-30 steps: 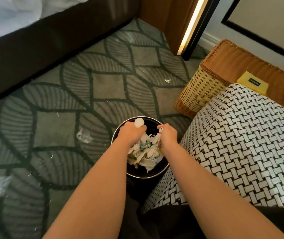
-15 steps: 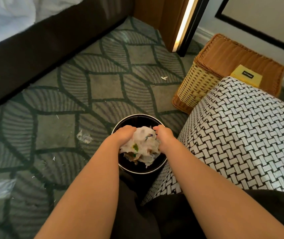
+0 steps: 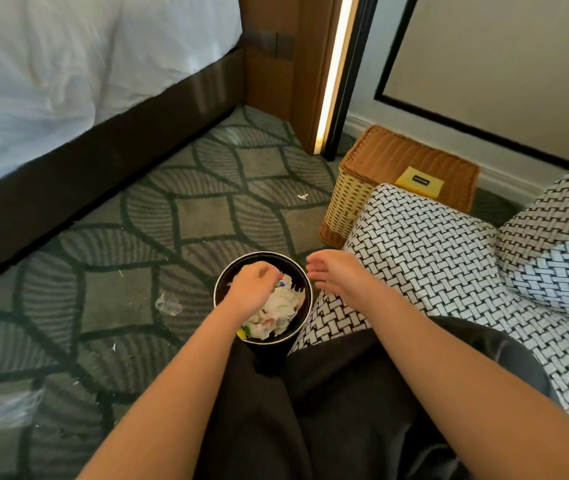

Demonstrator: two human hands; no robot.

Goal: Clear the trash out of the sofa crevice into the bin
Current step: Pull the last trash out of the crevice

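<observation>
A round black bin (image 3: 216, 292) stands on the carpet by the front corner of the woven black-and-white sofa (image 3: 432, 244). A crumpled white wad of trash (image 3: 281, 306) with coloured bits lies inside it. My left hand (image 3: 253, 287) is over the bin with its fingers curled on the top of the wad. To the right of the rim, my right hand (image 3: 336, 275) hovers with its fingers straight, holding nothing. The sofa crevice is not in view.
A wicker basket (image 3: 349, 199) with a yellow box (image 3: 420, 181) on its lid stands behind the sofa arm. Clear plastic scraps (image 3: 169, 304) and a paper bit (image 3: 303, 196) lie on the carpet. A bed (image 3: 68, 64) runs along the left.
Both hands held the wad over the bin; now it lies lower inside. My right hand has let go and moved off to the right. The view has tilted up.
</observation>
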